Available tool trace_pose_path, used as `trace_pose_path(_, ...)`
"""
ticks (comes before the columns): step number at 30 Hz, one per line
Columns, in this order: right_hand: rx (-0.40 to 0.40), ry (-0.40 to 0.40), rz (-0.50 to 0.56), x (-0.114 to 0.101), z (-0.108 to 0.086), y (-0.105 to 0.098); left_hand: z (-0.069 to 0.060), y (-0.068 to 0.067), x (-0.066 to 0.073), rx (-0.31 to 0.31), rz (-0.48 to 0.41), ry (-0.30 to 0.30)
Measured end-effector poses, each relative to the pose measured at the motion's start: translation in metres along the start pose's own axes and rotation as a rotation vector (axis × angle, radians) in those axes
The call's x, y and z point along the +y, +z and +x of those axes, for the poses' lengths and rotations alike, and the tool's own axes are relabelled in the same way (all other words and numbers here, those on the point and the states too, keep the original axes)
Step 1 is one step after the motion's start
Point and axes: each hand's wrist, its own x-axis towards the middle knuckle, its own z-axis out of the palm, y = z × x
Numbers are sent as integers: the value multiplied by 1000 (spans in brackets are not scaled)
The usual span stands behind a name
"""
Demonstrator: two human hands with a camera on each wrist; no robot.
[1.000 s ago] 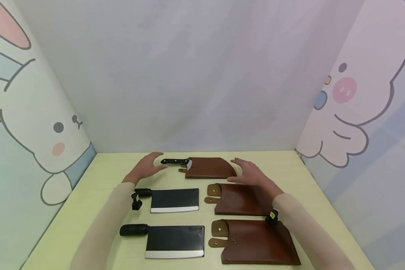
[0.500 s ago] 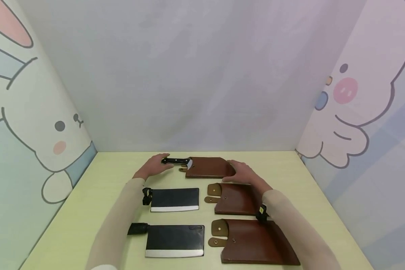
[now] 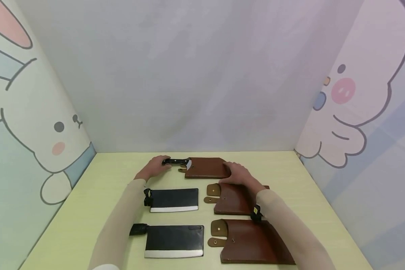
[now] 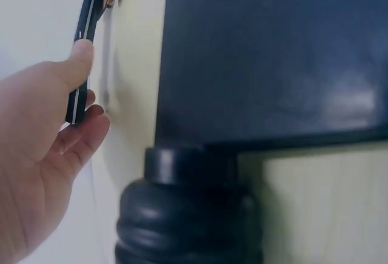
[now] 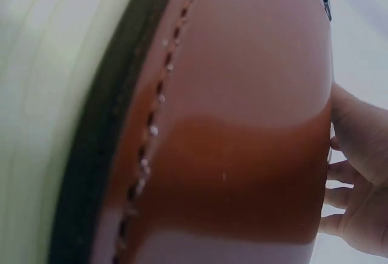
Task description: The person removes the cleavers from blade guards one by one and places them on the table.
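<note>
At the back of the table lies a knife with a black riveted handle (image 3: 175,161), its blade mostly inside a brown leather sheath (image 3: 207,167). My left hand (image 3: 154,167) pinches the handle's end; the left wrist view shows the thumb on one face of the handle (image 4: 77,103) and fingers on the other. Around the sheath's right end my right hand (image 3: 239,173) holds on, thumb at the near edge, fingers over the far part. In the right wrist view another brown sheath (image 5: 242,167) hides where that hand (image 5: 364,173) touches.
Two black cleavers, a middle one (image 3: 175,198) and a near one (image 3: 174,238), lie bare at left, handles leftward. Two brown sheaths with strap tabs, middle (image 3: 234,202) and near (image 3: 253,242), lie at right under my forearm. A grey wall (image 3: 195,93) stands behind the table.
My left hand has moved right onto the knife handle. My right hand has moved left over the sheath's right end. The knife, sheaths and cleavers look unmoved.
</note>
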Motion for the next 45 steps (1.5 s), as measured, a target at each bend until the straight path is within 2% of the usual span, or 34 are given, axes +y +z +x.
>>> trace_pose_path(9,15,20,18,3,-1,-2,7,5,1,22,0,-8)
trace_pose_path(15,42,0,31,3,-4,-5,7,8,0,33,-1,-17)
trace_pose_path(19,82,-29,43,1,-8,-12,6,7,3,80,-21,-4)
trace_pose_path(25,118,-43,50,-4,-14,-24,1,3,11,200,-31,41)
trace_pose_path(31,143,-44,61,-5,-21,-28,-5,-2,20,266,-60,69)
trace_pose_path(39,183,-62,81,-8,-34,-20,-18,-2,26,293,-56,87)
trace_pose_path(45,218,-56,76,-12,-42,-21,-20,-4,30,292,-54,100)
